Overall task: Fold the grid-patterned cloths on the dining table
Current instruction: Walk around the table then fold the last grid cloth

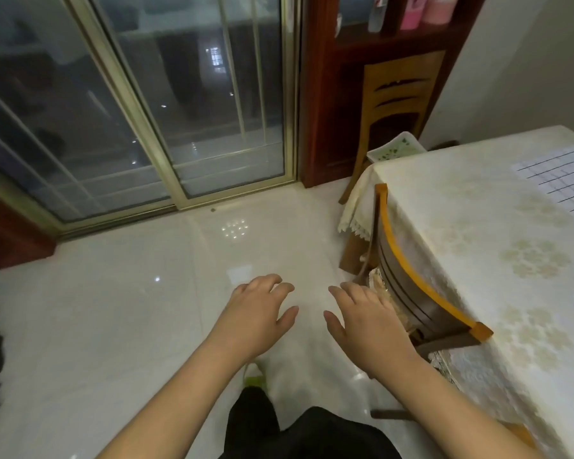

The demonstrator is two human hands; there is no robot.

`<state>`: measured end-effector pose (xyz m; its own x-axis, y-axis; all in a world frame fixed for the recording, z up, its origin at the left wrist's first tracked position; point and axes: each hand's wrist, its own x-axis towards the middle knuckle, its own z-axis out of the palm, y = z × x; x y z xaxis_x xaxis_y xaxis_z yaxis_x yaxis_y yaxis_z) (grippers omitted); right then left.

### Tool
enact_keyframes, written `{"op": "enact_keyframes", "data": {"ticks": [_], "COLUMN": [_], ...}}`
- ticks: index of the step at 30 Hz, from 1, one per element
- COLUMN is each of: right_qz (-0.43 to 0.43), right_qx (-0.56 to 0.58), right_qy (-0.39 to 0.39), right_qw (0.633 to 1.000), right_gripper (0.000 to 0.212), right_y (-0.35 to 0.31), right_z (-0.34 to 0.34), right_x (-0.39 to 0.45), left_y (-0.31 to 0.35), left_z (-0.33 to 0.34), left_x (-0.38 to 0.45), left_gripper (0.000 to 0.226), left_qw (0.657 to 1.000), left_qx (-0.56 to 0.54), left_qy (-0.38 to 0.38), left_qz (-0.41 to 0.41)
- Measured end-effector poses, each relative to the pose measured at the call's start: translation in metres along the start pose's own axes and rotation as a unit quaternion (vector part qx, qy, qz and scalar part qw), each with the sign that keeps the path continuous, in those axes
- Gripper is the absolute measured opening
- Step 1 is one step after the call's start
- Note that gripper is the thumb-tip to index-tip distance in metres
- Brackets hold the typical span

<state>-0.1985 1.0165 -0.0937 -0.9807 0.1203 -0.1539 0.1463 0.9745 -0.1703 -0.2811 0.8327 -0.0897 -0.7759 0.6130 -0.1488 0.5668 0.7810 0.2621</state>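
A white cloth with a dark grid pattern (pixel 559 178) lies flat at the far right edge of the view, on the dining table (pixel 471 233), which is covered with a cream lace tablecloth. The cloth is partly cut off by the frame. My left hand (pixel 260 309) and my right hand (pixel 367 318) hover palm-down over the floor, left of the table, fingers spread and holding nothing. Both hands are well away from the cloth.
A wooden chair (pixel 411 276) is pushed in at the table's near side, just right of my right hand. Another chair (pixel 395 94) stands at the far end with a patterned tray (pixel 395 149) on it. Glass sliding doors (pixel 140 104) and a glossy tiled floor (pixel 130 309) fill the left.
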Motion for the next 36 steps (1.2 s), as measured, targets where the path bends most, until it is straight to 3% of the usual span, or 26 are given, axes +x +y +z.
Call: {"op": "enact_keyframes", "data": {"ticks": [4, 8, 15, 20, 24, 29, 36], "right_qz": [0.027, 0.033, 0.107, 0.151, 0.187, 0.23, 0.288], "right_qx": [-0.006, -0.013, -0.021, -0.014, -0.016, 0.001, 0.023], "right_qy": [0.022, -0.01, 0.03, 0.048, 0.068, 0.066, 0.075], "right_qw": [0.999, 0.999, 0.994, 0.987, 0.98, 0.971, 0.954], "right_gripper": [0.048, 0.05, 0.048, 0.047, 0.047, 0.049, 0.051], "right_y": [-0.012, -0.033, -0.044, -0.022, 0.009, 0.05, 0.104], "right_z": [-0.001, -0.01, -0.023, -0.031, -0.032, -0.048, -0.069], "right_x": [0.06, 0.121, 0.2, 0.249, 0.287, 0.339, 0.392], "left_y": [-0.035, -0.065, -0.122, -0.117, -0.108, -0.093, -0.058], "left_z": [-0.008, -0.027, -0.061, -0.07, -0.069, -0.078, -0.087], "left_x": [0.06, 0.106, 0.199, 0.269, 0.332, 0.405, 0.494], "left_gripper": [0.05, 0.052, 0.051, 0.053, 0.048, 0.064, 0.068], "left_qw": [0.998, 0.993, 0.987, 0.979, 0.971, 0.957, 0.936], "left_qx": [0.027, 0.042, 0.088, 0.065, 0.08, 0.091, 0.092], "left_qy": [0.012, -0.003, -0.026, -0.005, -0.024, -0.059, -0.08], "left_qz": [0.052, 0.111, 0.13, 0.192, 0.223, 0.27, 0.33]}}
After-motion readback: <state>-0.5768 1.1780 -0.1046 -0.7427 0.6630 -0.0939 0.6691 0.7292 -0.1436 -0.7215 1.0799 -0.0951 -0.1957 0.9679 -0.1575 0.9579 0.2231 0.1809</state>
